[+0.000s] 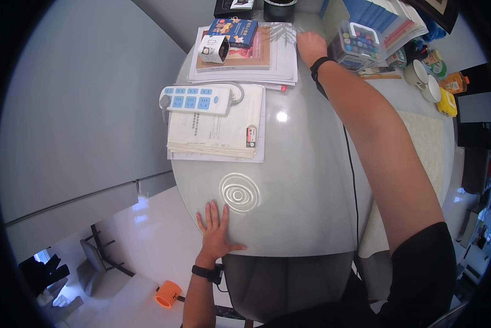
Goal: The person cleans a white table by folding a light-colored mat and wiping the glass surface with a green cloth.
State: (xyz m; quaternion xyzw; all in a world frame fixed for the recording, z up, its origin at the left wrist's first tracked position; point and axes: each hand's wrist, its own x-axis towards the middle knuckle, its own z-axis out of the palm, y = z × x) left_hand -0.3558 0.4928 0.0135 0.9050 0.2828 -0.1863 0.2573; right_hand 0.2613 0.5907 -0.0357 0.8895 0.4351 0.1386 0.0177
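Observation:
My left hand (216, 237) lies flat near the front left edge of the table (305, 208), fingers spread and holding nothing. Just beyond its fingertips is a clear disc with concentric rings (238, 195). My right arm reaches to the far side, where my right hand (311, 46) is closed beside the right edge of a stack of white papers (286, 60). Its fingers curl away from view, so whatever they hold, if anything, is hidden. To the right of that hand stands a clear plastic box of colored markers (358, 46).
A white and blue power strip (196, 100) rests on a paper stack (215, 134) at left. Beyond it are a blue book (233, 31) and a small white box (213, 49). White mugs (416, 73) stand at far right. A black cable (352, 175) crosses the table; a chair (289, 284) sits in front.

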